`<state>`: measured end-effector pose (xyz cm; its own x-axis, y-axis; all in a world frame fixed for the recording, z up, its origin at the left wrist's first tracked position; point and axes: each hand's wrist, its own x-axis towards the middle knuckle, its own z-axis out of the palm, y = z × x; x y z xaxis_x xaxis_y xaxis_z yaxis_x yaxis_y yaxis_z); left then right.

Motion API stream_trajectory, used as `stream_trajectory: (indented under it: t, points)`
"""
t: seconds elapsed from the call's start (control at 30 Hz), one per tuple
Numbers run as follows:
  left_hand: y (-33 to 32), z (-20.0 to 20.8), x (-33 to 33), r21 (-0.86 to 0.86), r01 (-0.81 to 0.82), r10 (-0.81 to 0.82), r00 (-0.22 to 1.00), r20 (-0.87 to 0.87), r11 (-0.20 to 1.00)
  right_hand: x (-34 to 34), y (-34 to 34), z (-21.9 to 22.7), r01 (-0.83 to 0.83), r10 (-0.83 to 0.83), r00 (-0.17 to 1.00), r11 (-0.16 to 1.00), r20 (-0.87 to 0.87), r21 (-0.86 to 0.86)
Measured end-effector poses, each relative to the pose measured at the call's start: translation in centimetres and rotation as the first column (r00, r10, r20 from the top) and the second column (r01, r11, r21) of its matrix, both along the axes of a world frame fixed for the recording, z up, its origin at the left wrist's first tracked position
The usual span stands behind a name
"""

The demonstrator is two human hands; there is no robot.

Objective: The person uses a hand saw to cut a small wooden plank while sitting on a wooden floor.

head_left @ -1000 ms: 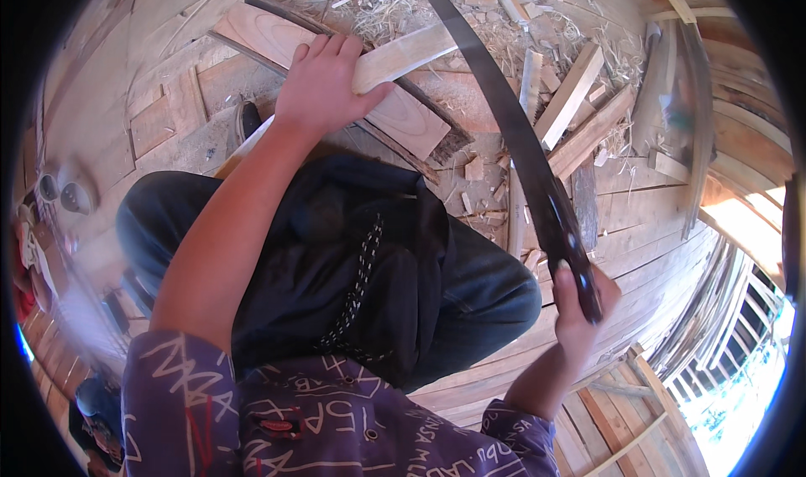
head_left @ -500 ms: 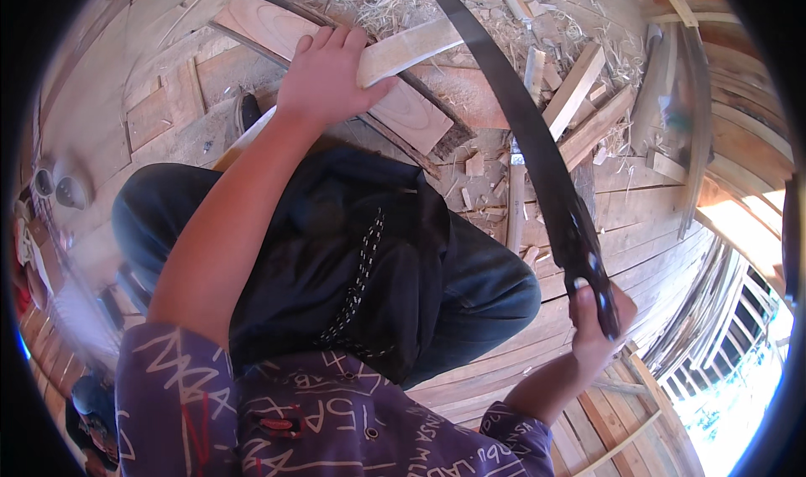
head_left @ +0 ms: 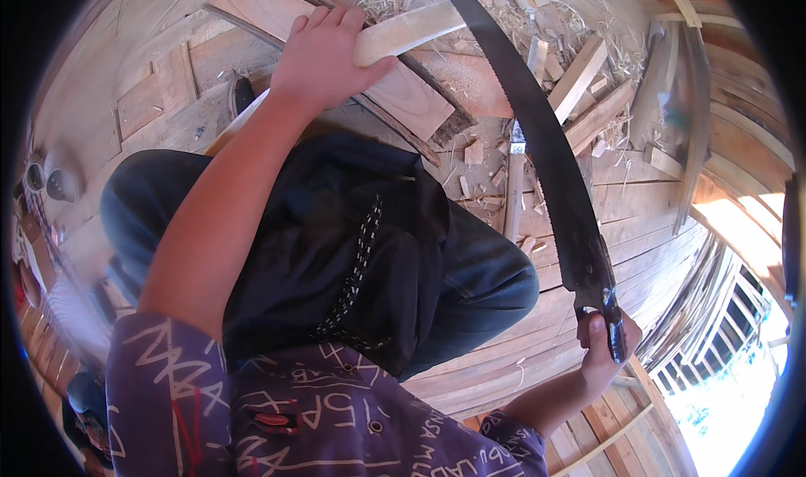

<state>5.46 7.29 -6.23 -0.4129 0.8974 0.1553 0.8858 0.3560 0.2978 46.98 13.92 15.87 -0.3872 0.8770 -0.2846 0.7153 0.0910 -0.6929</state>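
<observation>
A long dark handsaw (head_left: 550,149) runs from the top of the view down to the lower right. My right hand (head_left: 609,343) is wrapped round its handle. The toothed edge faces left, and the far part of the blade lies at the right end of a pale wooden strip (head_left: 411,32). My left hand (head_left: 323,57) lies over the strip's left end, thumb and fingers spread around it, pressing it down. Beneath the strip a wide board (head_left: 411,103) with dark edges lies slanting across the floor.
Wood offcuts (head_left: 579,78), shavings (head_left: 617,133) and a narrow stick-like tool (head_left: 515,183) lie on the plank floor right of the board. Long curved boards (head_left: 747,107) line the right side. My bent legs (head_left: 487,284) are close below. Another person (head_left: 88,401) is partly visible lower left.
My right hand has drawn the saw back, down and slightly right, so its handle is nearer me. My left hand stays on the strip.
</observation>
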Motion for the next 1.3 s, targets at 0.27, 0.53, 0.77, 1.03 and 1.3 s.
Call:
stream_trajectory:
  t: [0.27,0.53,0.77,1.03,1.3]
  points:
    - [0.0,0.1,0.2,-0.046,0.021,-0.019,0.999,0.039,0.999,-8.4,2.3,-5.7,-0.042,0.042,0.999,0.999,-0.002,-0.028]
    - [0.3,-0.3,0.2,0.009,-0.012,0.012,0.999,0.047,1.0,-3.5,1.0,-0.1,0.015,-0.014,1.0,0.998,0.019,-0.054]
    - [0.0,0.8,0.1,-0.097,-0.022,0.025,0.999,0.026,0.995,-2.4,0.4,2.1,0.042,-0.043,0.999,0.999,-0.017,-0.009]
    - [0.1,0.1,0.2,0.004,0.008,-0.008,0.999,0.048,1.0,-9.1,3.0,-1.3,0.035,-0.036,0.999,0.999,-0.025,-0.042]
    - [-0.1,-0.6,-0.1,0.029,-0.03,0.029,0.999,0.046,0.999,-10.5,3.4,-2.8,-0.004,0.001,0.999,0.997,-0.038,-0.072]
